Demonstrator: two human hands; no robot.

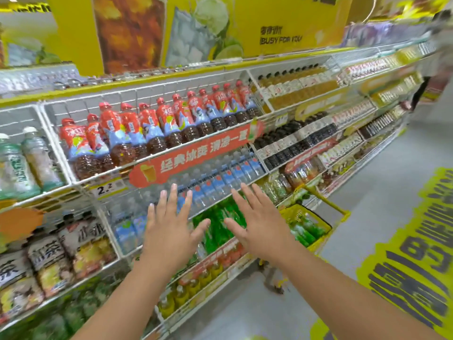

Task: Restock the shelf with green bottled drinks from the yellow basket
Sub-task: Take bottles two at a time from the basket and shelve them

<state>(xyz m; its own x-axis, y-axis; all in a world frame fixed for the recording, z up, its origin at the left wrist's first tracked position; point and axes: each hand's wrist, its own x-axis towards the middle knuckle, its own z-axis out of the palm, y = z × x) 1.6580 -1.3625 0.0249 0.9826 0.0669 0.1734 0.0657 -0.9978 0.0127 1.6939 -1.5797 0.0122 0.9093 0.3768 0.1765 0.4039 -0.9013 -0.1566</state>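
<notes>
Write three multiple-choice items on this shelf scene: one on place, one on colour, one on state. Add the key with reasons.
1. Where is the yellow basket?
A. On the floor right of the hands
B. On the top shelf
C. In the left hand

2. What colour are the caps on the dark tea bottles?
A. Green
B. Red
C. White

3. What are both hands doing?
A. Gripping bottles
B. Making fists
C. Open, holding nothing

Key: A, it stands on the aisle floor by the shelving; B, caps are red; C, left hand and right hand have fingers spread.
</notes>
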